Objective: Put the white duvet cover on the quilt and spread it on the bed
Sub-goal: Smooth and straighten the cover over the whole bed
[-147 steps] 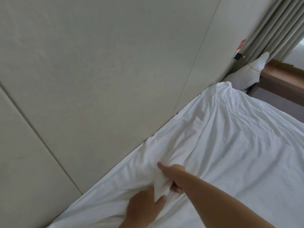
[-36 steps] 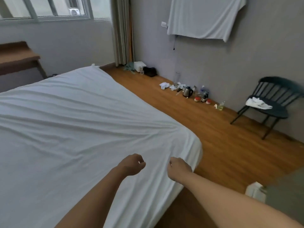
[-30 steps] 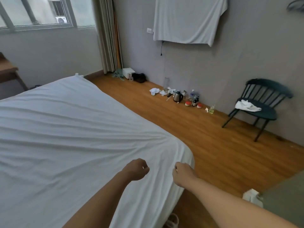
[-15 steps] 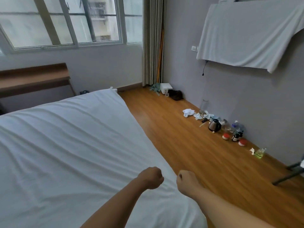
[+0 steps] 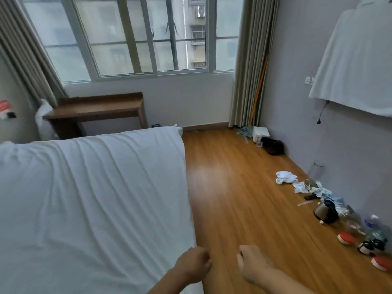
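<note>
Duvet cover (image 5: 91, 198): white, laid flat across the bed from the far edge to the near edge, its right edge hanging over the bed's right side; shallow diagonal wrinkles remain. Judged spread, awaiting final smoothing.
Quilt: not separately visible; presumably inside the cover.
Left hand (image 5: 194, 265): fingers curled into a loose fist, gripping nothing, over the cover's near right edge.
Right hand (image 5: 252, 265): fingers curled, holding nothing, off the bed above the wooden floor (image 5: 244, 198).
Hand placement: both clear of the fabric, suggesting the pull at this corner is finished.
Floor clutter: kettle (image 5: 325, 212) and bottles along the right wall, well apart from the bed.
</note>
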